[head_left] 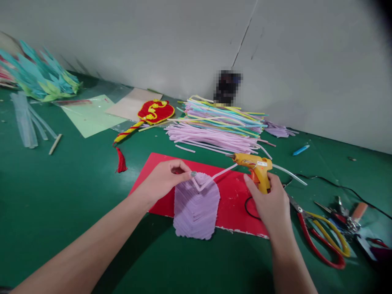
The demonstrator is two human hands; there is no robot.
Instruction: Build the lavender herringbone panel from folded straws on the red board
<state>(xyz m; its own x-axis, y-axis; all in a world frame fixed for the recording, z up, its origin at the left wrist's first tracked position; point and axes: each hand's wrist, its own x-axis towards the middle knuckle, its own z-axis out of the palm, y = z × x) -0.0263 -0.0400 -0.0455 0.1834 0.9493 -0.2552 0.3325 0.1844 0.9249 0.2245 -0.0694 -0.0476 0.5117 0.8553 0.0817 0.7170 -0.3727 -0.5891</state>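
A lilac panel [196,212] made of chevron rows of pipe cleaners lies on a red board [232,204], overhanging its front edge. At the panel's top, my left hand [171,175] pinches one end of a pale pipe cleaner [219,174]. This strip is bent into a V over the panel, its other arm reaching up right toward the glue gun. My right hand [269,200] is around the handle of a yellow hot glue gun [252,163], thumb near the orange trigger. The gun's nozzle points left, and a clear glue stick [290,173] sticks out behind.
Bundles of pastel pipe cleaners [214,136] lie behind the board. A red and yellow fan [156,112] with a tassel is at back left, near paper sheets [92,116]. Scissors [321,232], keys [346,220] and a black cord [349,188] lie right.
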